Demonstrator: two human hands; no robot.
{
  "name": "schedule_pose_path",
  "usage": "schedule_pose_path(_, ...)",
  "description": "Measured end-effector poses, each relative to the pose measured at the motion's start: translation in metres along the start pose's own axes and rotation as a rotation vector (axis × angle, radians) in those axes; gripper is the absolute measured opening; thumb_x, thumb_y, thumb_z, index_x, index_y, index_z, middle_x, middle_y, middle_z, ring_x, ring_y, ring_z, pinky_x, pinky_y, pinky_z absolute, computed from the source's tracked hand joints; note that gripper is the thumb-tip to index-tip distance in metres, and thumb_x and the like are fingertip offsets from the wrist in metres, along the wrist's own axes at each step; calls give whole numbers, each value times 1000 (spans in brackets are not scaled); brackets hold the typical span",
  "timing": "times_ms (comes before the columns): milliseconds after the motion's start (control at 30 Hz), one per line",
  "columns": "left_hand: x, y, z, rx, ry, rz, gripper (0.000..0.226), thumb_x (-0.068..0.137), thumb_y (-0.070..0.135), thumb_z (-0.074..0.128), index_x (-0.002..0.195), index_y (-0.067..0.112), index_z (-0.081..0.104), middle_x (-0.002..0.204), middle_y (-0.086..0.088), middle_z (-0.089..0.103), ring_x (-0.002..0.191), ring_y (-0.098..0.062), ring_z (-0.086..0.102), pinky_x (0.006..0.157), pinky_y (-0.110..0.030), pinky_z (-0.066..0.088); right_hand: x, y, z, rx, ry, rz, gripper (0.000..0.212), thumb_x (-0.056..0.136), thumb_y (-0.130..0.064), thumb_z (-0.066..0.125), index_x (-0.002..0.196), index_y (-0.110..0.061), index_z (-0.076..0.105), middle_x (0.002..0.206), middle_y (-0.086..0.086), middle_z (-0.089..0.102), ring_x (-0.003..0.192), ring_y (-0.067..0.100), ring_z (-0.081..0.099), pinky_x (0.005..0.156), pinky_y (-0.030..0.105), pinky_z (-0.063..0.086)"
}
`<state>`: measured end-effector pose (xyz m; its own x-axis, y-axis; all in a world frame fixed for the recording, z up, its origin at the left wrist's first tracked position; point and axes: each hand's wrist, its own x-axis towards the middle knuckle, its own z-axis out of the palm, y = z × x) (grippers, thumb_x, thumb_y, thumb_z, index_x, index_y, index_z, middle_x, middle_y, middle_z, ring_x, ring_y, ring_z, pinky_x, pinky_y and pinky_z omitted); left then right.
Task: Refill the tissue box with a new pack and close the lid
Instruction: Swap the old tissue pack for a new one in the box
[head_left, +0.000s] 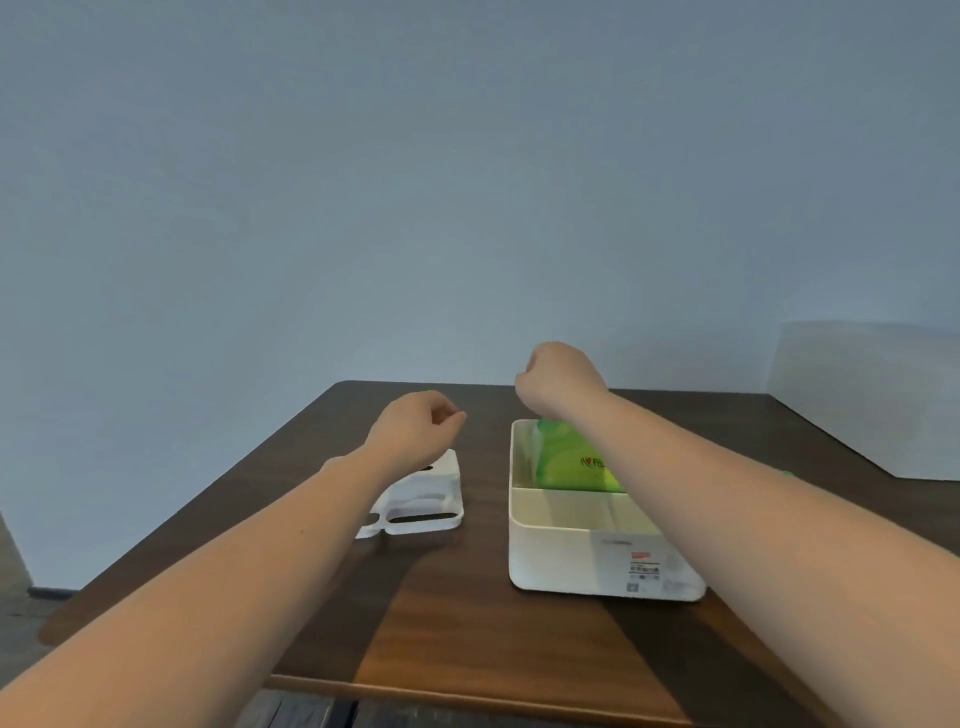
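Note:
A white tissue box (587, 561) stands open on the right of the dark wooden table (467, 623). A green tissue pack (571, 462) leans inside its far half, far end raised. My right hand (558, 379) is closed in a fist just above that raised end; the grip itself is hidden behind my wrist. The white lid (426, 504) lies flat on the table to the left of the box. My left hand (415, 426) hovers over the lid's far end with fingers curled in, nothing visible in it.
A bare blue-grey wall rises behind the table. A pale counter or block (872, 395) sits at the far right. The table's near edge (467, 693) runs across the bottom, with floor showing at lower left.

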<state>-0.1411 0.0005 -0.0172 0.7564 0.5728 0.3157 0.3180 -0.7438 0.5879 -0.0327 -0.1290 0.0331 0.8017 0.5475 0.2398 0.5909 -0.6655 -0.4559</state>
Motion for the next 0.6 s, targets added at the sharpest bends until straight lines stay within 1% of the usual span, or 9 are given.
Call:
schedule_pose_path(133, -9, 35, 19, -21, -74, 143, 41, 87, 45, 59, 123, 25, 62, 75, 17, 52, 84, -13, 54, 77, -24, 42, -9, 47, -27, -31, 57, 95, 11, 84, -8, 48, 75, -12, 52, 70, 3, 52, 71, 27, 53, 47, 24, 30)
schedule_pose_path(200, -10, 47, 27, 17, -131, 189, 51, 83, 51, 61, 129, 29, 56, 76, 15, 53, 85, -13, 56, 80, -26, 45, -15, 69, -35, -45, 37, 158, 12, 81, -7, 47, 70, -13, 49, 73, 3, 53, 77, 29, 54, 50, 24, 32)
schedule_pose_path(267, -10, 55, 34, 99, -191, 223, 61, 78, 57, 64, 133, 33, 50, 82, 14, 57, 89, -13, 57, 85, -29, 48, -23, 87, -43, -93, 16, 231, 6, 81, -10, 47, 77, -13, 52, 87, 5, 57, 88, 30, 55, 61, 26, 37)
schedule_pose_path(333, -9, 61, 40, 177, -233, 241, 66, 76, 58, 66, 134, 35, 46, 90, 10, 61, 90, -15, 58, 86, -32, 49, -30, 104, -48, -180, 0, 337, 23, 83, -16, 48, 104, -16, 57, 112, 7, 58, 108, 31, 52, 77, 34, 41)
schedule_pose_path(400, -9, 65, 46, 215, -239, 245, 63, 76, 53, 68, 132, 35, 46, 93, 7, 61, 90, -16, 58, 84, -32, 50, -37, 120, -50, -237, -49, 419, 39, 83, -21, 49, 122, -17, 53, 128, 9, 53, 123, 32, 43, 91, 43, 41)
schedule_pose_path(433, -8, 67, 48, 224, -234, 247, 58, 77, 50, 68, 130, 35, 48, 92, 7, 61, 89, -17, 58, 84, -32, 50, -39, 128, -49, -255, -98, 449, 48, 81, -24, 50, 128, -17, 50, 133, 10, 51, 125, 33, 42, 95, 46, 41)
schedule_pose_path(500, -6, 69, 53, 233, -223, 245, 47, 79, 44, 68, 123, 32, 55, 86, 8, 58, 87, -17, 57, 84, -33, 51, -39, 143, -47, -312, -204, 488, 66, 71, -29, 49, 136, -17, 44, 135, 9, 51, 122, 35, 48, 97, 49, 45)
schedule_pose_path(533, -4, 69, 55, 235, -221, 236, 41, 80, 41, 68, 118, 29, 58, 83, 9, 56, 86, -17, 56, 82, -32, 50, -41, 148, -46, -352, -259, 488, 70, 72, -32, 51, 139, -17, 42, 136, 9, 52, 119, 34, 52, 97, 47, 47)
schedule_pose_path(600, -1, 70, 58, 247, -225, 232, 31, 81, 35, 68, 109, 22, 64, 80, 9, 54, 85, -18, 55, 77, -29, 47, -50, 152, -46, -406, -377, 466, 73, 82, -41, 57, 146, -12, 34, 142, 10, 48, 122, 32, 53, 100, 42, 47)
